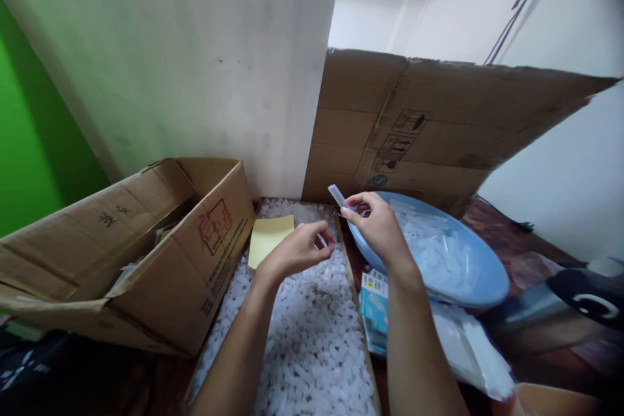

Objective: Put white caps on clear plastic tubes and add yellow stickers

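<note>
1. So my right hand [379,226] has a small translucent piece [335,194] pinched between thumb and fingers, one end sticking up and out to the left.
2. That piece is up in the air near the left rim of my blue basin [490,279], which has a bunch of clear plastic pieces [441,250] in it.
3. My left hand [303,248] is over the white bumpy surface [312,344], fingers curled in toward the thumb. Honestly can't tell if the tips are pinching anything.
4. Yellow paper [267,237] lies on that white surface, just beyond my left wrist.
5. Open cardboard box [195,273] sits on my left, with red and black print on its side.
6. Over by my right forearm there's a turquoise-and-white packet [374,312], near the basin.
7. Behind everything: a white board [219,65] and a flat cardboard sheet [351,117].
</note>
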Demonstrator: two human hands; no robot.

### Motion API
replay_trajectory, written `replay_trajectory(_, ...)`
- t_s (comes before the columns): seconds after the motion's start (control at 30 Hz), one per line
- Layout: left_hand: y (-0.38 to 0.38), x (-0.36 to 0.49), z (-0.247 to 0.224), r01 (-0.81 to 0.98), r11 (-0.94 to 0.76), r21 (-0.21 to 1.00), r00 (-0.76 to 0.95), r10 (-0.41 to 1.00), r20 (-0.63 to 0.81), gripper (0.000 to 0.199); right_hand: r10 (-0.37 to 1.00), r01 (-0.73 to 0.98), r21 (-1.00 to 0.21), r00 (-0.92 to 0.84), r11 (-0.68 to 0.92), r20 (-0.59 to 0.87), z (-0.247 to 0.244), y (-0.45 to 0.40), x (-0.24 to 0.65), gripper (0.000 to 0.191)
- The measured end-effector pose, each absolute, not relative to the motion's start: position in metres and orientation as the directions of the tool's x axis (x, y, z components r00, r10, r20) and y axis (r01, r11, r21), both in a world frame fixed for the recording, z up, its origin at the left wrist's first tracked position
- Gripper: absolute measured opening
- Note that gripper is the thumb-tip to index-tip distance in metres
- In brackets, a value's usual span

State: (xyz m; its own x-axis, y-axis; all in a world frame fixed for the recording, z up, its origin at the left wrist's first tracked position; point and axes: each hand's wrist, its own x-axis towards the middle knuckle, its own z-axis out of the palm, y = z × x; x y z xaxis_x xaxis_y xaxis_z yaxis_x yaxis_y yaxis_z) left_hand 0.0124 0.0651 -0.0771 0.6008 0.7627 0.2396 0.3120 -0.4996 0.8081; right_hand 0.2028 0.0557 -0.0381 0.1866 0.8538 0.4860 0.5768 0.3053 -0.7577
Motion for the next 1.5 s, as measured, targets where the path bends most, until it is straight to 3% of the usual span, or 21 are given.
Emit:
replay_trajectory(0.3, 0.065, 0.022, -0.068, 0.102, -0.553, 0.827, 0.396, 0.785, 0.476, 0.022, 0.9, 0.259, -0.886, 0.109, 0.384, 0.422, -0.035, 0.051, 0.191, 0.032)
replay_trajectory(0.43, 0.066, 0.024, -0.067, 0.03, -0.558, 0.83, 0.324, 0.79, 0.52, 0.02, 0.915, 0.07, -0.919, 0.096, 0.388, 0.393, -0.032, 0.047, 0.184, 0.058)
replay_trajectory(0.53, 0.067, 0.025, -0.067, 0.003, -0.541, 0.841, 0.239, 0.817, 0.525, 0.017, 0.914, 0.026, -0.92, 0.105, 0.392, 0.392, -0.028, 0.043, 0.183, 0.071)
replay_trajectory(0.6, 0.067, 0.027, -0.067, -0.021, -0.521, 0.853, 0.176, 0.838, 0.516, 0.018, 0.91, 0.03, -0.917, 0.116, 0.398, 0.399, -0.026, 0.041, 0.183, 0.067)
replay_trajectory(0.77, 0.066, 0.031, -0.066, -0.094, -0.481, 0.871, 0.051, 0.872, 0.487, 0.022, 0.898, 0.078, -0.905, 0.108, 0.419, 0.426, -0.028, 0.042, 0.186, 0.036)
replay_trajectory(0.93, 0.066, 0.031, -0.064, -0.15, -0.473, 0.868, -0.025, 0.879, 0.475, 0.024, 0.894, 0.163, -0.893, 0.097, 0.419, 0.437, -0.031, 0.044, 0.189, 0.033)
replay_trajectory(1.27, 0.066, 0.028, -0.06, -0.239, -0.479, 0.845, -0.068, 0.876, 0.478, 0.024, 0.921, 0.158, -0.908, -0.027, 0.388, 0.389, -0.025, 0.039, 0.182, 0.025)
replay_trajectory(1.5, 0.067, 0.022, -0.058, -0.298, -0.422, 0.856, 0.019, 0.894, 0.448, 0.025, 0.93, 0.225, -0.902, -0.09, 0.369, 0.357, -0.024, 0.037, 0.185, 0.022)
